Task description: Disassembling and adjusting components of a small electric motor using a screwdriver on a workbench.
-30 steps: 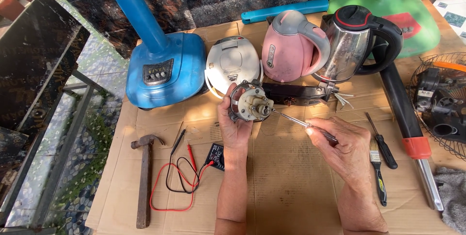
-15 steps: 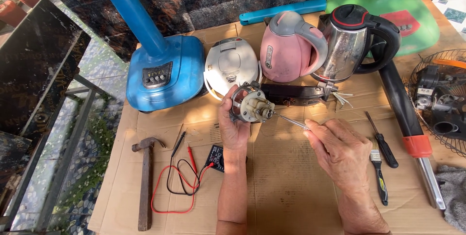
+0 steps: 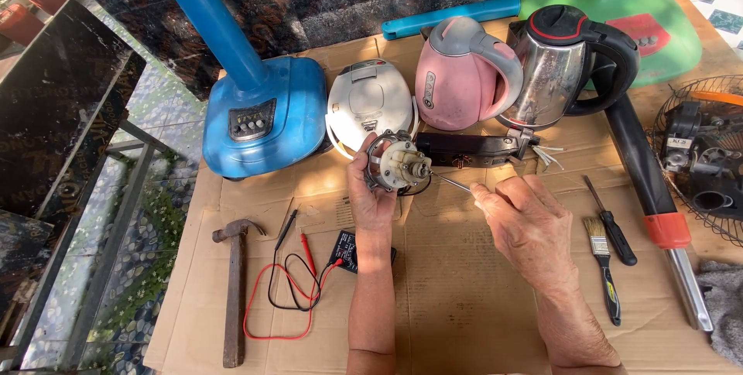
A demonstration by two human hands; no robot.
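My left hand (image 3: 370, 193) grips a small round electric motor (image 3: 396, 164), holding it up above the cardboard sheet (image 3: 464, 297) with its shaft end facing me. My right hand (image 3: 526, 224) is closed around a screwdriver (image 3: 453, 182) whose thin metal tip points left and touches the motor's right side. The screwdriver's handle is hidden inside my fist. Behind the motor lies a dark oblong part (image 3: 472, 149) with loose wires.
At the back stand a blue fan base (image 3: 263, 116), a white cooker (image 3: 370, 100), a pink kettle (image 3: 460, 73), a steel kettle (image 3: 561, 61) and a green fan base (image 3: 635, 11). A hammer (image 3: 234, 290), a multimeter with leads (image 3: 309, 282), a paintbrush (image 3: 604, 267) and a black screwdriver (image 3: 611, 224) lie on the cardboard. A fan grille (image 3: 700, 154) sits right.
My right hand has slid left and up, bringing the screwdriver tip closer to the motor. My left hand has kept the motor in nearly the same spot.
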